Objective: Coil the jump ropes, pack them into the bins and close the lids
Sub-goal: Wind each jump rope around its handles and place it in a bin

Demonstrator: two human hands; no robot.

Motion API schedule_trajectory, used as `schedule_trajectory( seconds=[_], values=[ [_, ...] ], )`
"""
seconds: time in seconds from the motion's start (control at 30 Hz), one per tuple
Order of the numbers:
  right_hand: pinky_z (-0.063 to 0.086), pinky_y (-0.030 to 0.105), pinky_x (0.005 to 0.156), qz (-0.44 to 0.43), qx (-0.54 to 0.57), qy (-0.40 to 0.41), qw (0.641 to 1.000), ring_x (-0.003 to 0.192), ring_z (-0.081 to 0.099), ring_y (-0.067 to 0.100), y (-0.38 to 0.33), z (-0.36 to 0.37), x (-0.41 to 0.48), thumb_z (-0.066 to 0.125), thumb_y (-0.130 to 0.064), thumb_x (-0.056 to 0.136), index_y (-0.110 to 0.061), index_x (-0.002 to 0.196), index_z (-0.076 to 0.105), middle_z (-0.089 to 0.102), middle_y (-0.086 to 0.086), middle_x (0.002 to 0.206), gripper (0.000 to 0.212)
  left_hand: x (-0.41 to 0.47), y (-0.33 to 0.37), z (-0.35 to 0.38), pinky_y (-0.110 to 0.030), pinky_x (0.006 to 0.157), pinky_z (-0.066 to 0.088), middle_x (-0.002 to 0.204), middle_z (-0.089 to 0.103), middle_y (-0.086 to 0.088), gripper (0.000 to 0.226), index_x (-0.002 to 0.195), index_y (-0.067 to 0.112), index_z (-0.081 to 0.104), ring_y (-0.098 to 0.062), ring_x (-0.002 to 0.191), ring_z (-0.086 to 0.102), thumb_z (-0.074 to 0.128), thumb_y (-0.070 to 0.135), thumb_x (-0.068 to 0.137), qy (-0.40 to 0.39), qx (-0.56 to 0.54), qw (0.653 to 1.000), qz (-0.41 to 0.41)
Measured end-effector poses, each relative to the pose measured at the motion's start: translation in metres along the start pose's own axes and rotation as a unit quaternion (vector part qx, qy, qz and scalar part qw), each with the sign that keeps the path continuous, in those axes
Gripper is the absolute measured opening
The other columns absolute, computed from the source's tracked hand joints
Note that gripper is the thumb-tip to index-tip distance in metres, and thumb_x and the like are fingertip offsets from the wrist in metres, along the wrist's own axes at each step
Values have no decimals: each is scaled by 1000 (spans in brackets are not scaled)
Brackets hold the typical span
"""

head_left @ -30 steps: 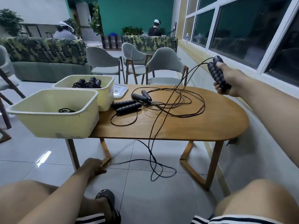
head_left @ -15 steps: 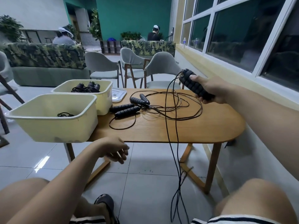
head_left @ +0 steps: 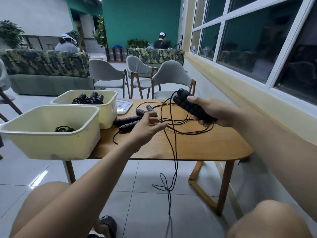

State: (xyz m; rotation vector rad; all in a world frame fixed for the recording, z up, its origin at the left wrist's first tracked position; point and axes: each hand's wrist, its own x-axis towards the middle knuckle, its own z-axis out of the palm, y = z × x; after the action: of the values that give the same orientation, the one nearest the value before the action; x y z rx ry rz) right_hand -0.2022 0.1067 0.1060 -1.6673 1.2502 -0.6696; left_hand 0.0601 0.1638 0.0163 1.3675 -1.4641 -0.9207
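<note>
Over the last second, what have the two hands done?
The right hand, gripping the paired black foam handles, swung down and inward over the oval wooden table. The left hand rose from below, open, to the hanging black cord. The cream plastic bins stayed put.

Glossy pale tiles cover the floor (head_left: 145,212). A wooden table (head_left: 197,146) with rounded ends stands near the right wall, under a long row of white-framed windows (head_left: 257,35) that show dark. A yellow sill (head_left: 240,103) runs below them, with a bottle (head_left: 193,50) at its far end. Three grey chairs (head_left: 106,73) stand beyond the table. A leaf-print sofa (head_left: 42,66) sits far left and another (head_left: 156,55) by the teal far wall (head_left: 140,19). A potted plant (head_left: 10,31) stands before the white left wall (head_left: 34,12).
</note>
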Motion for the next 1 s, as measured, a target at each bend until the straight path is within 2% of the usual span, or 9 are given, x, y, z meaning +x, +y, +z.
schedule_trajectory(
  seconds=[0.1,0.2,0.3,0.47,0.67,0.73,0.87,0.93,1.0],
  values=[
    [48,31,59,-9,24,-21,999,67,57,22,0,12,-3,61,-67,99,-14,127,63,65,15,92,60,15,7,8,-37,96,58,125,71,2,68,151,26,44,-14,113,71,79,39,95,10,-47,998,27],
    [50,29,58,-15,57,-36,998,66,58,21,7,19,-2,60,-66,99,-14,129,63,65,14,90,60,25,9,14,-39,84,64,104,77,-4,40,141,21,53,-20,98,78,68,22,104,5,-135,990,37],
    [50,31,59,-9,84,-34,996,68,57,23,18,22,2,61,-65,99,-13,128,63,67,15,90,59,35,8,21,-31,68,57,80,64,1,23,131,17,62,-14,73,66,59,24,109,12,-145,988,54],
    [43,35,60,-17,90,-79,993,70,56,25,34,16,11,61,-62,98,-7,130,61,67,15,90,64,58,5,17,-30,55,38,71,46,9,26,118,23,68,-9,60,43,49,39,112,18,-115,989,86],
    [49,34,62,-43,97,-116,988,69,59,24,42,5,17,59,-60,98,-5,132,62,68,17,93,65,81,-2,15,-32,60,37,66,53,17,30,119,29,65,1,63,50,43,48,112,10,22,990,141],
    [49,31,57,-44,142,-126,981,65,58,23,53,7,17,57,-61,104,-6,133,61,66,19,92,63,83,-5,20,-30,61,36,68,58,26,25,108,33,63,4,64,52,41,44,113,21,81,986,145],
    [48,27,51,-49,246,-210,945,60,54,22,74,24,15,57,-59,103,-11,137,63,60,20,88,60,77,-12,47,-23,56,36,63,55,13,38,75,29,47,-2,61,54,44,25,113,12,206,971,121],
    [47,29,53,-52,272,-220,935,62,54,22,77,34,18,56,-61,103,-15,135,65,59,20,88,57,70,-15,60,-11,52,35,56,56,17,51,64,31,44,5,57,54,48,5,107,-24,176,975,130],
    [45,33,56,-67,266,-194,942,64,53,24,76,41,19,53,-60,104,-13,132,66,60,20,89,56,67,-24,70,-9,58,38,63,60,25,55,65,38,51,7,63,56,48,0,105,-57,126,980,147]
  ],
)
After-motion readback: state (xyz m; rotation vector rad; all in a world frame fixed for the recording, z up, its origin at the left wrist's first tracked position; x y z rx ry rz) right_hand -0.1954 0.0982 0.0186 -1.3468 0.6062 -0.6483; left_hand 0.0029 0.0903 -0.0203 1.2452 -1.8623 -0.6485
